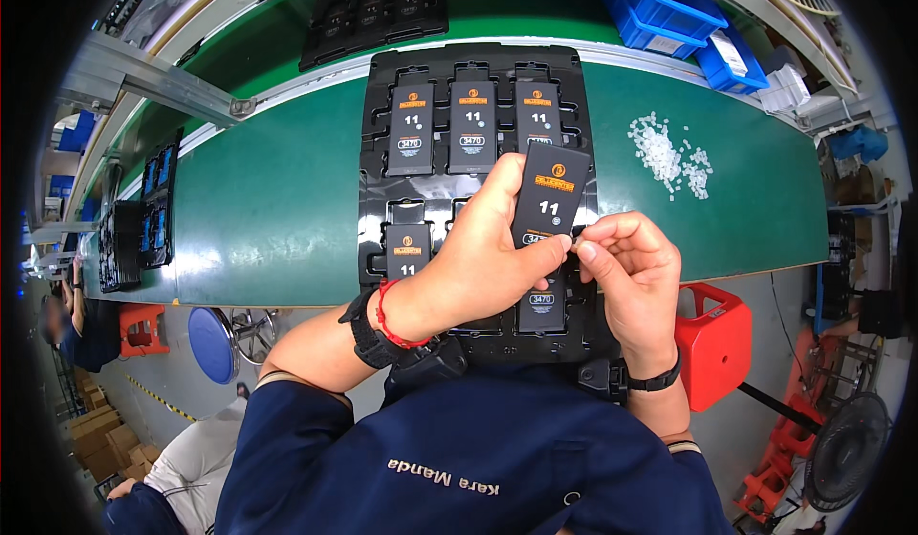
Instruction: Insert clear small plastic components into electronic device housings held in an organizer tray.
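My left hand [478, 262] is closed around a flat black phone battery [552, 186] with orange and white print, held tilted above the tray. The thumb lies across its lower face. Beside the battery's lower right edge, my right hand [639, 272] has its thumb and index finger pinched together; what is between the fingertips is too small to make out. Below both hands lies a black plastic tray [380, 68] with moulded slots. Several similar batteries [412, 124] sit in it in two rows, and my hands and the held battery partly cover the near row.
A pile of small whitish translucent pieces [660, 152] is spread on the green table [277, 191] to the right. Blue bins [660, 19] stand at the far right. Another loaded tray [378, 4] lies beyond; stacked trays [122, 243] stand left. A red stool [712, 349] is near my right arm.
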A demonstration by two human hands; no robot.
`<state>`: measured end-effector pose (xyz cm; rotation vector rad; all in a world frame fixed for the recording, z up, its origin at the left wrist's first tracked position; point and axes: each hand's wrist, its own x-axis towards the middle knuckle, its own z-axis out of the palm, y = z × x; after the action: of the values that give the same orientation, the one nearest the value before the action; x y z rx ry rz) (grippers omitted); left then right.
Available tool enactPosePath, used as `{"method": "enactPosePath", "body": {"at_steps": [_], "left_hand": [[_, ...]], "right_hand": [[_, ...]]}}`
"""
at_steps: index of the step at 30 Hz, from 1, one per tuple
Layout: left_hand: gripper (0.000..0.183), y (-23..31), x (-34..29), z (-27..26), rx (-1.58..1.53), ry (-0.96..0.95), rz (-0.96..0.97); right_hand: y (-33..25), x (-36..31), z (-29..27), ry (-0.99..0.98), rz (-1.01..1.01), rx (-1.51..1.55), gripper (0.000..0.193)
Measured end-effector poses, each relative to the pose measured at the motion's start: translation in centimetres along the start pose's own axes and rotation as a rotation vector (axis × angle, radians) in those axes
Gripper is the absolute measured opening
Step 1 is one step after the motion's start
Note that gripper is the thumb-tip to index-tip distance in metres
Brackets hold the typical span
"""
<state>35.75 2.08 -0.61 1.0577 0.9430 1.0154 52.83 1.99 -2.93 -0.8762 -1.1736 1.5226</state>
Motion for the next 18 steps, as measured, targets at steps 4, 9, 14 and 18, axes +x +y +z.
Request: {"method": "enactPosePath", "body": {"at_steps": [4,9,14,18], "left_hand": [[0.048,0.12,-0.05,0.08,-0.01,0.007,-0.007],[0.048,0.06,-0.01,0.08,-0.008,0.009,0.003],[0.048,0.03,-0.05,0.07,-0.007,0.008,-0.002],[0.048,0.02,-0.07,0.05,-0.006,0.008,0.004]], "right_hand": [[-0.39,-0.07,0.35,0.008,-0.021,-0.033,0.01],[-0.28,-0.28,0.57,0.02,-0.058,-0.083,0.011],[-0.13,-0.33,0.48,0.014,-0.071,-0.091,0.011],[-0.18,-0.3,0.5,0.003,-0.075,-0.081,0.011]]}}
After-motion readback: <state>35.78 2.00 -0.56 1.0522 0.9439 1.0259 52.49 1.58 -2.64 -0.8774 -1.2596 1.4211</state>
